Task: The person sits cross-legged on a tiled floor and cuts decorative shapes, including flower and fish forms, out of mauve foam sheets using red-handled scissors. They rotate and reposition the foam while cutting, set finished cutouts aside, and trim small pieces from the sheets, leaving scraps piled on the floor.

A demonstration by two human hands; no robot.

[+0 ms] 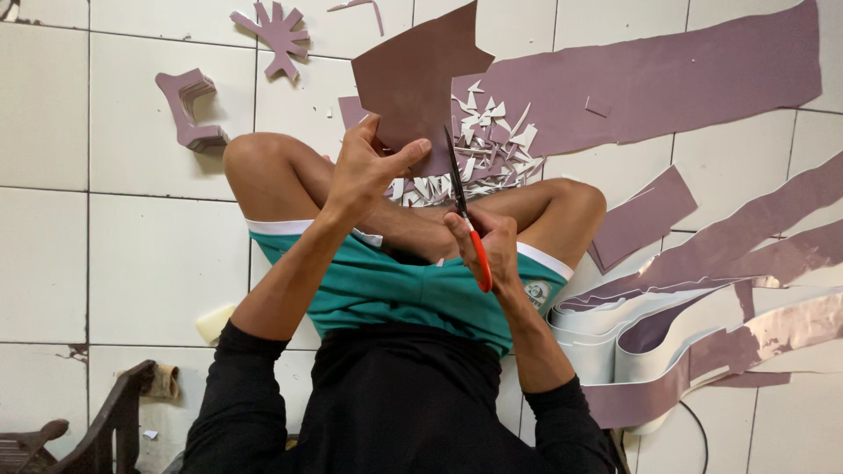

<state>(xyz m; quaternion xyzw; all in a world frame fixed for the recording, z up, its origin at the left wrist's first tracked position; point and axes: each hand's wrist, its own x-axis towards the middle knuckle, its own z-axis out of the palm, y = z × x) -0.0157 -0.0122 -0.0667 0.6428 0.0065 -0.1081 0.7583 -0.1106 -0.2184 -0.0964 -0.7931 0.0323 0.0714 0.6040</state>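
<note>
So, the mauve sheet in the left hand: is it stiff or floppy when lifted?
Probably fairly stiff: the sheet stands up from the left hand, pinched only at its lower edge. Likely light, since a few fingers hold it. The long strips curl, so bigger pieces may flex.

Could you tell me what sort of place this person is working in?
Probably an informal craft or cutting workspace on a white tiled floor: long mauve sheet strips, a pile of offcuts, and cut shapes lie around.

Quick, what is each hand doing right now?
Left hand: closed on the purple sheet piece, thumb and fingers pinching its lower edge.
Right hand: closed around the orange-handled scissors, blades pointing up at the sheet.
</note>
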